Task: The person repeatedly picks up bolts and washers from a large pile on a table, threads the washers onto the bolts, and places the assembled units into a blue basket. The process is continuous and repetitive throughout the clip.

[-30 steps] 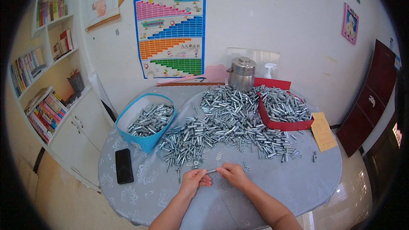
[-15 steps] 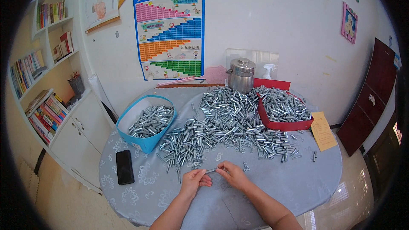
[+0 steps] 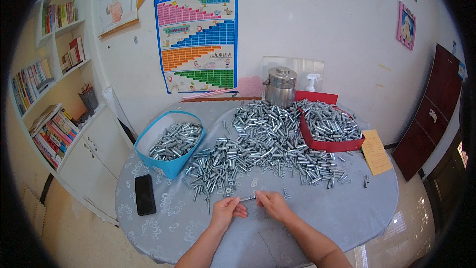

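Over the near part of the table, my left hand pinches one end of a silvery expansion bolt, which points to the right. My right hand is closed at the bolt's other end, thumb and fingers pressed together there. Whether a small nut or washer sits between those right fingertips is too small to tell. Just beyond both hands spreads a large heap of similar metal bolts and sleeves. Several small nuts and washers lie loose at its near edge.
A blue fabric bin partly filled with metal pieces stands left, a black phone nearer me. At the right are a red box of metal pieces and a yellow paper. A steel pot and a white spray bottle stand behind.
My right fingertips have shifted slightly right along the bolt and curled differently, leaving more of its end showing. The left hand has stayed in place.
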### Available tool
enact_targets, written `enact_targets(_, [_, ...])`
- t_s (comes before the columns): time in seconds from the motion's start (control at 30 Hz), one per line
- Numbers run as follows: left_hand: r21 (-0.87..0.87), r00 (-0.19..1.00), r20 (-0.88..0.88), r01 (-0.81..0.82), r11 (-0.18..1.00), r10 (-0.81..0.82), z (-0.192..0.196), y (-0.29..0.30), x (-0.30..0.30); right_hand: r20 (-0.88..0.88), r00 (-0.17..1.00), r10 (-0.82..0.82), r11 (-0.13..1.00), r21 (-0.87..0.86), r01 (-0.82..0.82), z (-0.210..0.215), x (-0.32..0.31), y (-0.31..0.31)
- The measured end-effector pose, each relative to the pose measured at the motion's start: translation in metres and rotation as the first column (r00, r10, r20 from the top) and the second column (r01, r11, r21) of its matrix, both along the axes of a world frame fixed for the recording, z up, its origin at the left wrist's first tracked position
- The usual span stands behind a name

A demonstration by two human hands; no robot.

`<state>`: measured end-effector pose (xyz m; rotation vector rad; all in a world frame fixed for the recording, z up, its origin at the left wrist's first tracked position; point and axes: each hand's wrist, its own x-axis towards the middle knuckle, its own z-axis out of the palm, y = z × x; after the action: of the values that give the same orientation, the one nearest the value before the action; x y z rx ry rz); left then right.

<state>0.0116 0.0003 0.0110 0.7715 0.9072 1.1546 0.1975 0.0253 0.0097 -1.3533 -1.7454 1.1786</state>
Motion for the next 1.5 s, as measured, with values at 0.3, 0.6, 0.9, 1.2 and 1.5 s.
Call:
enact_targets(0.3, [0.012, 0.999, -0.047, -0.02, 1.0, 0.021, 0.002, -0.001, 0.002, 0.022, 1.0, -0.005, 0.966, 0.257, -0.001, 0.019, -0.009, -0.008])
enact_targets(0.6, [0.119, 0.995, -0.08, -0.054, 0.991, 0.064, 0.006, -0.004, 0.008, -0.223, 0.975, -0.022, 1.0, -0.004, 0.022, 0.009, -0.01, -0.005])
enact_targets(0.9, [0.123, 0.993, -0.06, -0.089, 0.988, 0.097, 0.006, -0.005, 0.008, -0.107, 0.994, 0.03, 0.958, 0.287, 0.002, 0.013, -0.012, -0.008])
enact_targets(1.2, [0.086, 0.997, -0.066, -0.03, 0.996, 0.035, 0.001, -0.005, 0.009, -0.016, 1.0, 0.0, 1.0, 0.004, 0.0, 0.019, -0.005, -0.011])
enact_targets(1.5, [0.07, 0.996, -0.022, -0.088, 0.994, 0.09, -0.001, -0.002, 0.007, -0.112, 0.992, -0.052, 0.997, -0.058, 0.046, 0.012, -0.004, -0.004])
